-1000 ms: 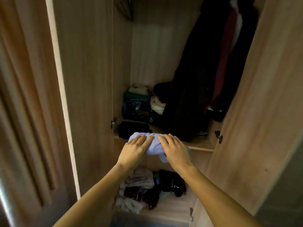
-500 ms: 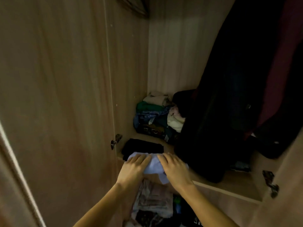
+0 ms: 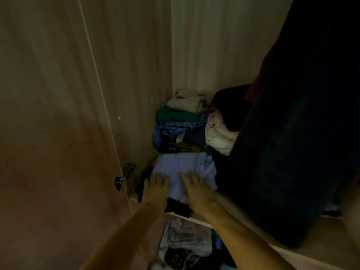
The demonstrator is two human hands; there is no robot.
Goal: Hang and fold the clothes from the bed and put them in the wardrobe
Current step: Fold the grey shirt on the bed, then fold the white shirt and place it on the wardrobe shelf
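On the near edge of the wardrobe shelf (image 3: 321,242), both hands lay flat on the folded lilac garment (image 3: 187,166), fingers stretched out and pressing down rather than curled round the cloth. The left hand (image 3: 156,189) rested on the garment's near left corner. The right hand (image 3: 195,189) lay just beside it toward the middle, with a narrow strip of lilac showing between them. Motion blur smeared the fingertips of both.

The garment sat on top of a black garment (image 3: 178,208), whose edge stuck out from under it at the shelf's front lip and at the left side. Directly behind, touching the lilac cloth's far edge, a stack of folded clothes (image 3: 181,121) stood in the back left corner: beige on top, then green, then blue patterned fabric, with darker pieces at the bottom. A pale cream and pink bundle (image 3: 218,133) leaned against the stack's right side.

To the right a long dark coat (image 3: 292,152) hung down to the shelf, close beside the right hand. A metal hinge (image 3: 124,175) sat on the wooden panel (image 3: 58,133) to the left. Below the shelf, between the forearms, lay a heap of patterned clothes (image 3: 185,236)
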